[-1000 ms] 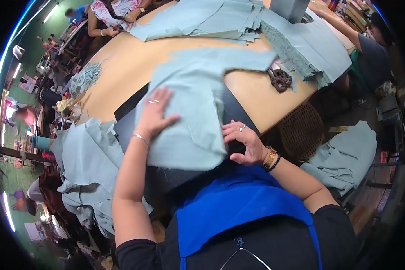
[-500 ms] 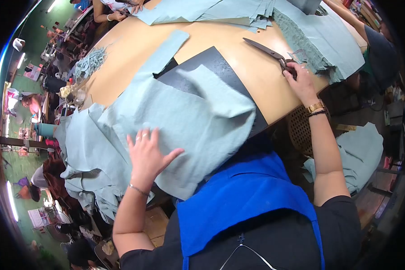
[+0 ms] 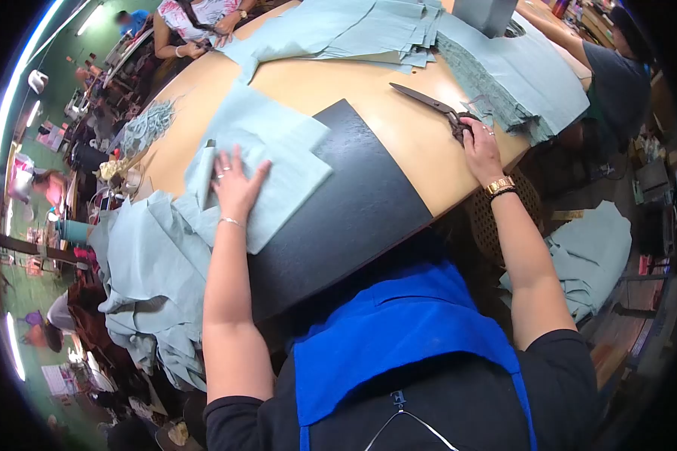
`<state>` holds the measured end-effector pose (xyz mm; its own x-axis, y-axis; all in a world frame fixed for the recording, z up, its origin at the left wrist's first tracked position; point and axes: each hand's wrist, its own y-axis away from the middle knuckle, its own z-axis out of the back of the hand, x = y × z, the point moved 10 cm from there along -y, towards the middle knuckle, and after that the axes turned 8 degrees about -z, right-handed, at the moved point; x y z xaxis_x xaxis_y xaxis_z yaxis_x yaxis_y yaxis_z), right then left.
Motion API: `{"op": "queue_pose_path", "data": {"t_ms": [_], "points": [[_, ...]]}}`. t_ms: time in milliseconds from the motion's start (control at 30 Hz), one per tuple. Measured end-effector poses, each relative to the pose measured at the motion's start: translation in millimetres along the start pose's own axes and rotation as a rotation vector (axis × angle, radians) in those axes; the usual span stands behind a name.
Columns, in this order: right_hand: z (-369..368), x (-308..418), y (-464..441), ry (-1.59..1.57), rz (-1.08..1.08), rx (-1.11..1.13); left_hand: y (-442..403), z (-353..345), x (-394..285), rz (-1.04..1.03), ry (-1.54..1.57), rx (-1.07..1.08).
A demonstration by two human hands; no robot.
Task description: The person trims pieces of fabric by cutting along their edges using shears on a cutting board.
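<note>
My left hand lies with fingers spread on a light blue-green cloth piece, folded over itself at the left part of a black board. At the right of the table my right hand is closed round the dark handles of a large pair of scissors. The blades lie on the table and point up and to the left. Part of the handles is hidden by my fingers.
Stacked cloth pieces lie at the far side, another stack at the far right. Draped cloth hangs at the left, more cloth at the right. Thread scraps lie at the left. Two people are at the table's far side.
My right hand has left the cloth and taken hold of the scissors. The cloth has been turned, folded and moved left across the board, with my left hand on it.
</note>
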<state>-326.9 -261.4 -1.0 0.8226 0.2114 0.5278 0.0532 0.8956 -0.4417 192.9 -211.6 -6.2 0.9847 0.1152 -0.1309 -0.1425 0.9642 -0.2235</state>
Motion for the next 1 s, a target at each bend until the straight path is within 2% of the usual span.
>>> {"op": "queue_pose_path", "data": {"t_ms": [133, 233, 267, 367, 400, 500, 567, 700, 767, 867, 1000], "points": [[1.6, 2.0, -12.6, 0.123, 0.053, 0.179, 51.5, 15.3, -34.9, -0.132, 0.022, 0.139], [0.5, -12.5, -16.5, 0.363, -0.108, 0.5, 71.4, 18.4, -33.7, -0.177, 0.03, 0.14], [0.2, -16.2, -18.9, 0.41, -0.015, 0.471, 73.0, 17.4, -32.1, -0.184, 0.029, 0.133], [-13.7, -48.3, 2.1, 0.075, -0.41, 0.8, 76.8, 22.9, -53.9, -0.247, 0.01, 0.125], [-3.1, -19.3, 24.5, -0.301, -0.596, 0.887, 81.6, 33.0, -78.2, -0.343, 0.039, 0.141], [15.5, 38.5, 83.4, -0.783, -0.633, 0.907, 101.9, 27.6, -129.6, -0.55, 0.154, 0.263], [24.1, 68.3, 130.6, -0.971, -0.732, 0.961, 107.0, 13.6, -136.7, -0.538, 0.113, 0.286], [10.6, 89.8, 213.9, -1.097, -0.937, 1.172, 97.8, 5.9, -136.9, -0.466, 0.165, 0.285], [7.0, 102.5, 227.3, -1.159, -0.968, 1.179, 96.0, 4.2, -137.3, -0.441, 0.221, 0.271], [-5.6, 111.6, 230.3, -1.298, -0.936, 1.199, 105.4, 6.8, -149.4, -0.481, 0.221, 0.312], [-17.9, 115.4, 226.1, -1.311, -0.91, 1.201, 120.7, 13.9, -161.8, -0.568, 0.107, 0.302]]}}
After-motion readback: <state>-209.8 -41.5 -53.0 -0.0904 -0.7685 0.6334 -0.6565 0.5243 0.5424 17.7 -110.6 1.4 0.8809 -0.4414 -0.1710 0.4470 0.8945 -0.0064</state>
